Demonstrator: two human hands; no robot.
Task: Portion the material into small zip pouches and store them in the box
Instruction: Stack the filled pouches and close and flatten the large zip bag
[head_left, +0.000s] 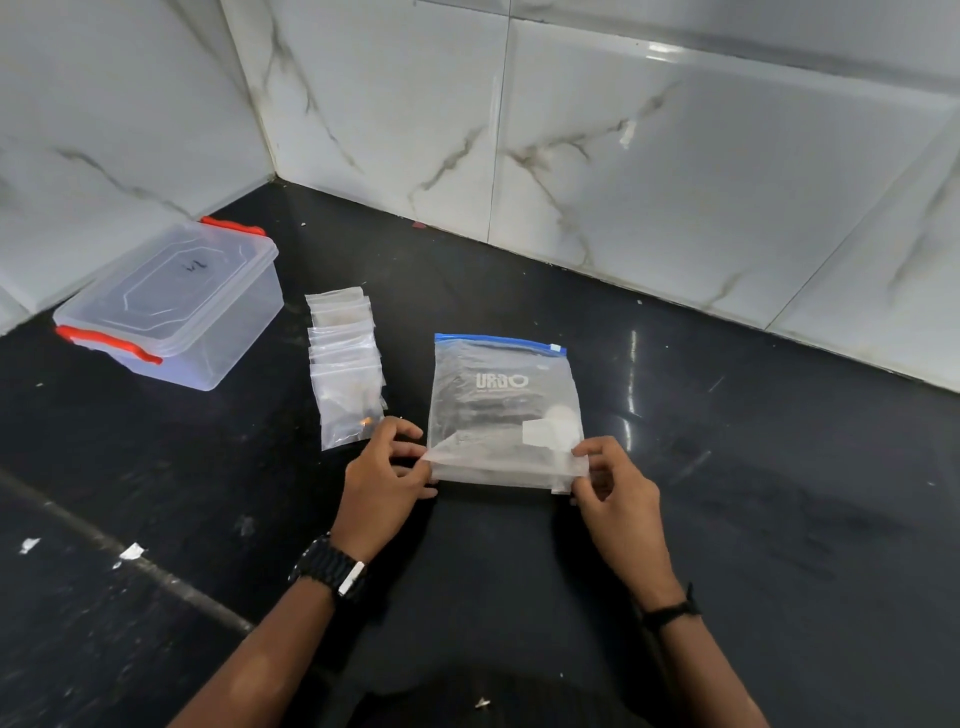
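Note:
A large clear zip bag (501, 400) with a blue zip strip and white lettering lies flat on the black counter. Its near edge is folded up. My left hand (387, 475) pinches the bag's near left corner and my right hand (615, 491) pinches its near right corner. To the left of the bag lies a row of several small clear zip pouches (347, 364), overlapping one another. Further left stands the clear plastic box (176, 306) with red clips, its lid shut.
The black counter (753, 493) meets marble-tiled walls (649, 156) at the back and left, forming a corner behind the box. Small white scraps (132, 552) lie on the counter at the near left. A watch sits on my left wrist, a dark band on my right.

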